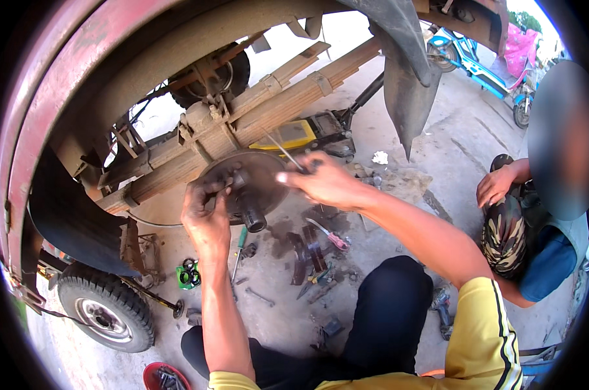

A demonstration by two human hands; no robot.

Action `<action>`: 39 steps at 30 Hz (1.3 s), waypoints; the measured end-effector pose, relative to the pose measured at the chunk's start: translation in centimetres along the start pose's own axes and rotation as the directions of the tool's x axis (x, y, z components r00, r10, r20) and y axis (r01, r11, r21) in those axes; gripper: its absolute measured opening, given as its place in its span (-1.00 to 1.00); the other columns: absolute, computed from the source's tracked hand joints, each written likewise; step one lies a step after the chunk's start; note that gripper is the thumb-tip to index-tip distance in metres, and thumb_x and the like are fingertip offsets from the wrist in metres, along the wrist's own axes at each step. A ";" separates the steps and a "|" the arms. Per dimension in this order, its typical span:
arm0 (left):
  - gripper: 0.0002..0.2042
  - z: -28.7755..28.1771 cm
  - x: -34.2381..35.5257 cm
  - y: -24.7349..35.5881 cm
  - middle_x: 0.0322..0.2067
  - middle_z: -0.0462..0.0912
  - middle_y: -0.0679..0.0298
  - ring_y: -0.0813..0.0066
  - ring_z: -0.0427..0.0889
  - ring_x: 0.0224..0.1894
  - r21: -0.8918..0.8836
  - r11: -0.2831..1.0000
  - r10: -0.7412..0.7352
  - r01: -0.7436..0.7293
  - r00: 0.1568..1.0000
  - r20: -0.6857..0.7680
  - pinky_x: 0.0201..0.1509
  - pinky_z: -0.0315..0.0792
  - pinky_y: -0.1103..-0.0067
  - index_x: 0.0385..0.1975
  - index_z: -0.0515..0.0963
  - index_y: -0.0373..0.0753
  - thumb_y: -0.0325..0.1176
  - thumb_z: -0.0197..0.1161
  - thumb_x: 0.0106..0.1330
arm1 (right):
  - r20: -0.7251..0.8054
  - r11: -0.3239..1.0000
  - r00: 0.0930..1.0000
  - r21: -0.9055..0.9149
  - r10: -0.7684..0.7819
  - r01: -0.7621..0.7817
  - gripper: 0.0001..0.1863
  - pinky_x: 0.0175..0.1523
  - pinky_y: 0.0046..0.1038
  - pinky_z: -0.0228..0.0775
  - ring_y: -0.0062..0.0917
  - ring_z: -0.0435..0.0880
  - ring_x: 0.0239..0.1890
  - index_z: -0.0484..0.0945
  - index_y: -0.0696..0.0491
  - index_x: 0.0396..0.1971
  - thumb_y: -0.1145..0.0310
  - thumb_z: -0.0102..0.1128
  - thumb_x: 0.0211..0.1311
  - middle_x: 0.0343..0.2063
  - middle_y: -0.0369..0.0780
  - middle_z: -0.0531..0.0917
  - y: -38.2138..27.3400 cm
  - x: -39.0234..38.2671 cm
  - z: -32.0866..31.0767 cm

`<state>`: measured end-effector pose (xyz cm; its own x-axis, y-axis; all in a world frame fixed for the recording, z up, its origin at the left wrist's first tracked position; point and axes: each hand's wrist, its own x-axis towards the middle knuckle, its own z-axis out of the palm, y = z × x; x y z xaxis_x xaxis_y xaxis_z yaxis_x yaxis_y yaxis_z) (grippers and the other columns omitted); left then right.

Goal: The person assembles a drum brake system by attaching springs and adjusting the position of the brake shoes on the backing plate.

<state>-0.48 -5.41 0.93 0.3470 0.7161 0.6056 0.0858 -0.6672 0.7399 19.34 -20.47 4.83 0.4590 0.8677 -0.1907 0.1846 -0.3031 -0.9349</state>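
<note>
A round, dark brown brake backing plate [268, 170] stands at the end of the vehicle's axle, and a black axle spindle [250, 211] points out of its middle toward me. My left hand [206, 203] is at the plate's left side. Its blackened fingers are curled against the metal by the spindle's base, and what they pinch is too small to make out. At the plate's right edge, my right hand [320, 181] is closed round a tool with a thin metal shaft [280, 145]. The shaft slants up and left in front of the plate; its handle is mostly covered and blurred.
Leaf springs [294, 97] run above the plate, with a yellow and black floor jack [291, 135] behind. Below lie curved brake shoes [306, 252], a green-handled screwdriver [242, 239] and several tools. A wheel [106, 309] and red bowl [152, 372] are left; a person's hand [496, 185] is right.
</note>
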 end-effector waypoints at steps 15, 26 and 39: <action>-0.89 -0.5 1.0 -0.2 -0.21 0.76 0.27 0.59 0.69 -0.15 -0.069 0.996 -0.053 0.059 0.994 0.094 0.00 0.55 0.63 -0.18 0.66 -0.39 -0.65 0.38 0.34 | -0.133 0.568 0.553 -0.236 -0.822 0.788 -0.86 -0.12 -0.05 0.57 0.08 0.70 -0.24 0.67 0.19 -0.27 0.48 0.34 0.20 -0.31 0.06 0.70 -0.1 5.9 7.1; -0.86 -2.2 2.3 0.0 -0.25 0.76 0.33 0.65 0.64 -0.20 0.020 0.977 -0.211 0.212 0.955 0.210 -0.04 0.53 0.65 -0.14 0.69 -0.38 -0.52 0.44 0.37 | -0.168 0.572 0.547 -0.237 -0.820 0.785 -0.87 -0.09 -0.08 0.60 0.06 0.71 -0.24 0.65 0.22 -0.35 0.51 0.38 0.12 -0.33 0.05 0.69 0.5 7.2 6.6; -0.87 -1.0 2.6 -1.4 -0.47 0.62 0.45 0.75 0.44 -0.41 0.120 0.992 -0.058 0.041 0.988 0.146 -0.32 0.40 0.67 -0.31 0.62 -0.33 -0.44 0.44 0.33 | -0.190 0.631 0.603 -0.185 -0.775 0.753 -0.84 -0.15 -0.14 0.57 0.02 0.73 -0.27 0.67 0.17 -0.34 0.45 0.45 0.10 -0.37 0.03 0.72 0.5 7.4 6.6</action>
<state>-0.62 -2.40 1.77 0.4739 0.7161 0.5125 0.2110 -0.6574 0.7234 17.13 -11.60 1.00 0.2992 0.6829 0.6664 0.6229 0.3893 -0.6786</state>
